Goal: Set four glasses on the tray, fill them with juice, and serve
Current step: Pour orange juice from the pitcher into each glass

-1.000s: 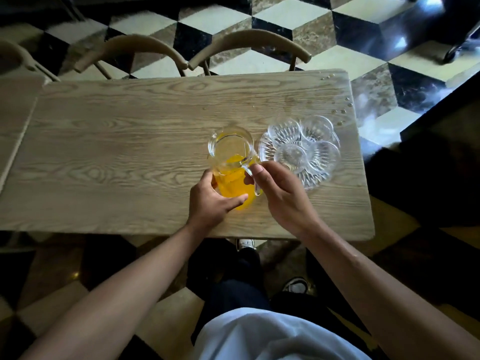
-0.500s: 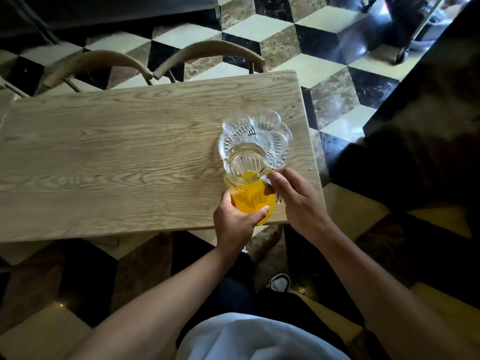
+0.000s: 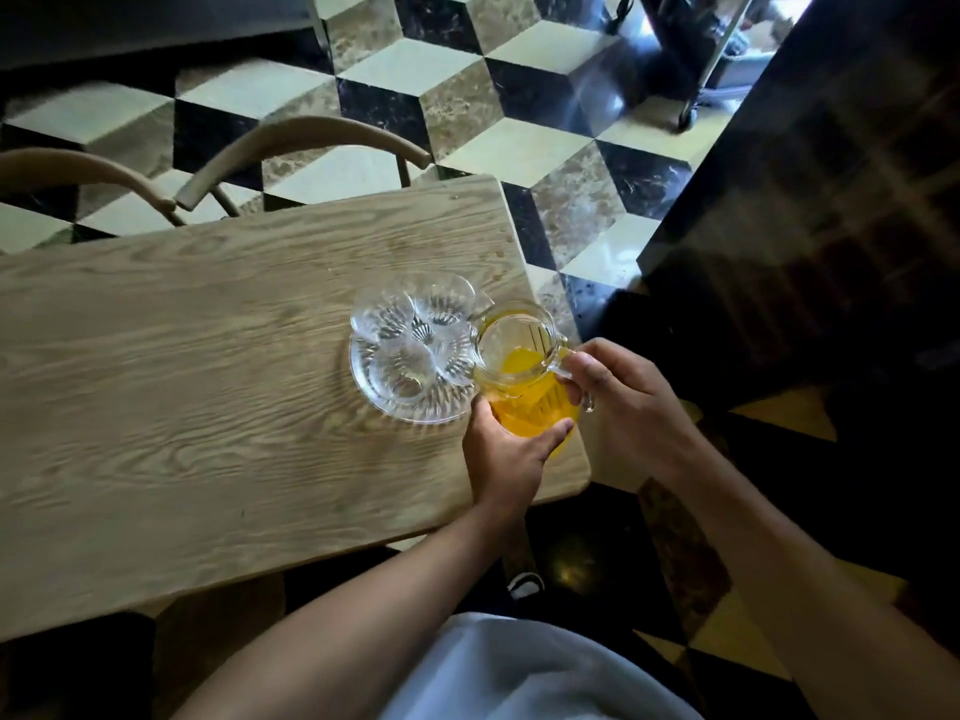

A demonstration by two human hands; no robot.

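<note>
- The right hand [image 3: 618, 402] is curled round the clear handle of the jug [image 3: 522, 376], thumb on top. The left hand [image 3: 506, 452] cups the jug's lower wall from the near side, thumb stretched across the front. Both hands are clamped on the same jug.
- The jug holds orange juice [image 3: 519, 363], well below the rim. It sits near the table's right end, touching or just overlapping the tray [image 3: 410, 407] at the tray's 3 o'clock side.
- The four glasses [image 3: 415, 335] stand bunched on the tray, touching one another and empty, so I judge the pouring has not begun.
- Risk: the spout seems to face 11 o'clock toward the glasses, and they are so tightly packed that a fast tilt could send juice between rims onto the tray.
- Risk: the jug's rim is very close to the nearest glass; a knock could tip it or slide the cluster.
- Risk: the jug is close to the corner of the table [image 3: 208, 387]; setting it down carelessly could put it over the edge.
- Hard to make out: clear glass on clear glass blurs where each rim ends, and the frame is motion-smeared. Whether the jug rests on the table or is lifted cannot be told; its base is hidden by the left hand.
</note>
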